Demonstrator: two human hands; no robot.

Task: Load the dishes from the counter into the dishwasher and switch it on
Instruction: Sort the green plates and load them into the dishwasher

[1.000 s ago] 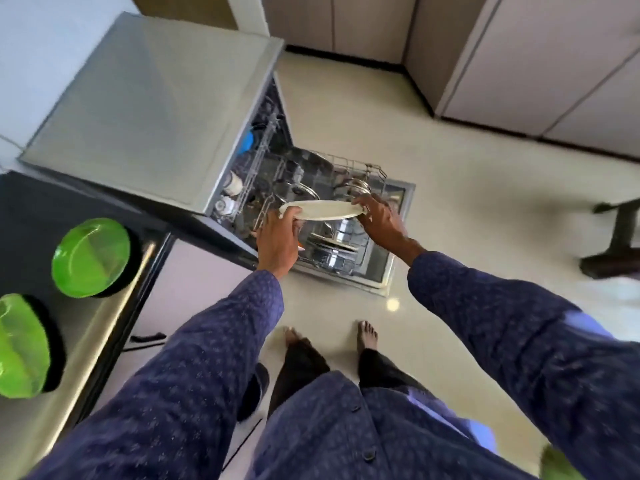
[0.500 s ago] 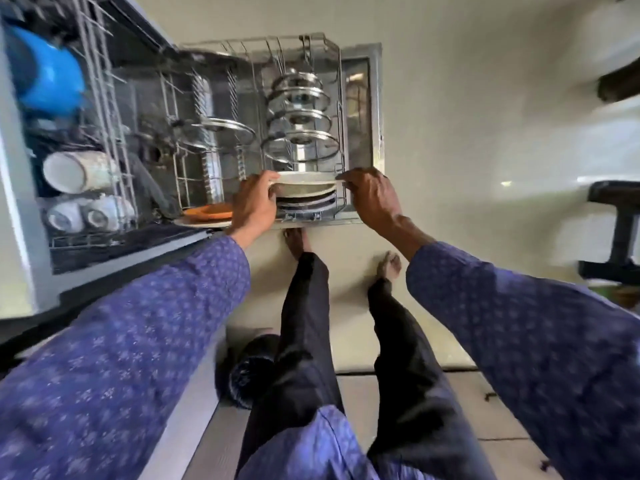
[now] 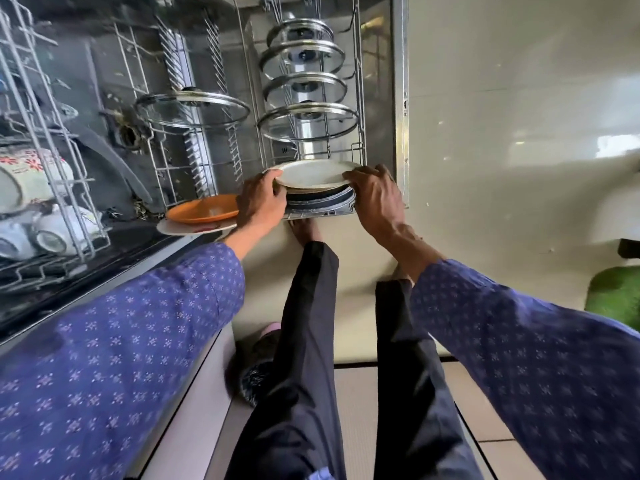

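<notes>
My sleeves (image 3: pixel 121 341) are blue with small pale flowers. I see a cream plate (image 3: pixel 313 173), an orange plate (image 3: pixel 202 209), a red-flowered white mug (image 3: pixel 27 174) and a green mat (image 3: pixel 614 294).

Green mat (image 3: pixel 613 296) lying on cream floor (image 3: pixel 502 98) at 3 o'clock; dark furniture leg (image 3: pixel 628 248) sitting just above it; tiled strip (image 3: pixel 360 410) running at 6 o'clock.
</notes>
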